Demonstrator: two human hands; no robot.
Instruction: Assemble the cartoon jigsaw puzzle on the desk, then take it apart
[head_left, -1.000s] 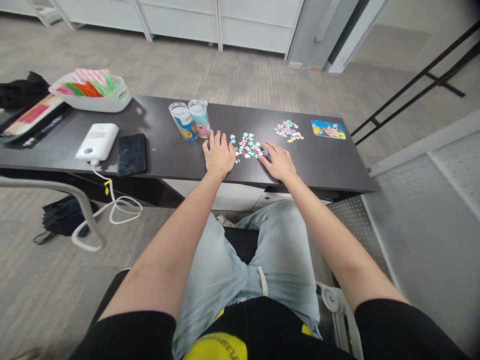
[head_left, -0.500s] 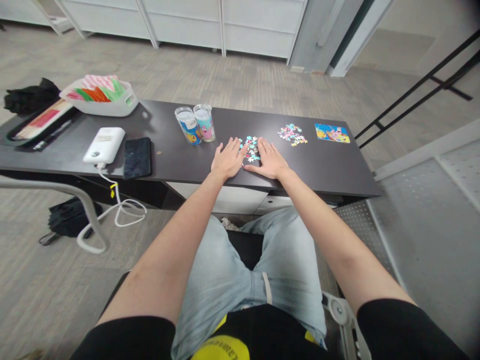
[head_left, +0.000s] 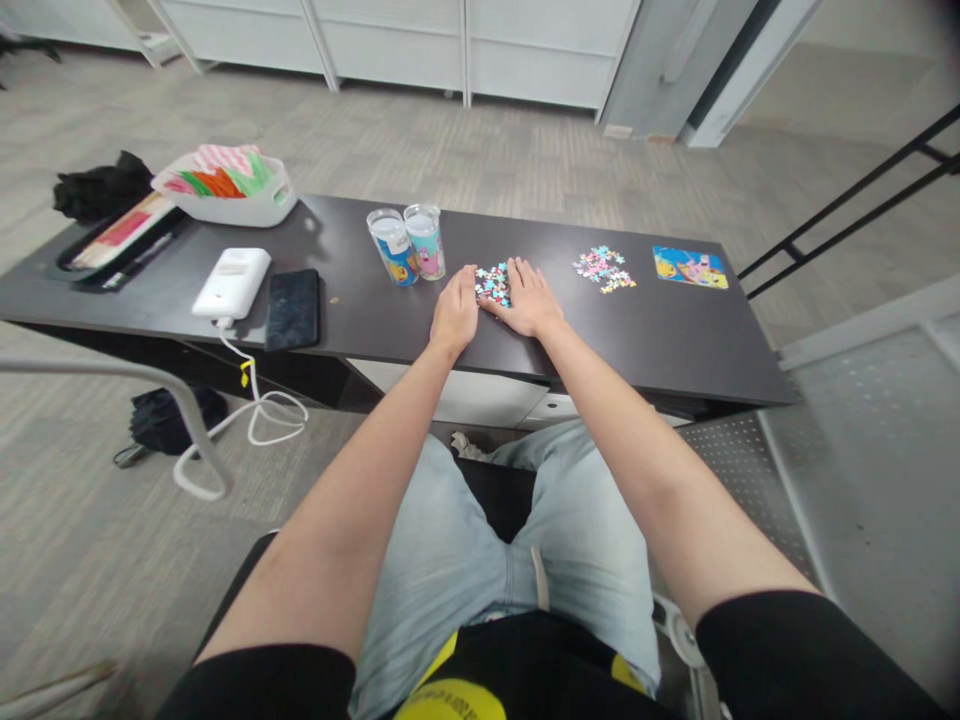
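A small heap of colourful jigsaw puzzle pieces (head_left: 493, 284) lies on the dark table between my two hands. My left hand (head_left: 455, 308) stands on its edge along the heap's left side, fingers close together and slightly curved, gripping nothing. Against the right side rests my right hand (head_left: 529, 299), palm down with the fingers stretched out and the thumb reaching along the near edge of the pieces. Part of the heap is covered by the hands. Farther right lies a second, looser group of puzzle pieces (head_left: 602, 268).
Two clear-lidded cartoon canisters (head_left: 425, 245) stand left of my hands. A cartoon picture card (head_left: 690, 267) lies at the right. Leftward are a black phone (head_left: 293, 309), a white power bank (head_left: 232, 283) with a cable, and a white basket (head_left: 232, 208). The dark table (head_left: 652, 350) ends close to my knees.
Both hands have drawn closer together, and the heap between them is more compact. My left hand has turned from flat onto its edge. The whole view has shifted slightly.
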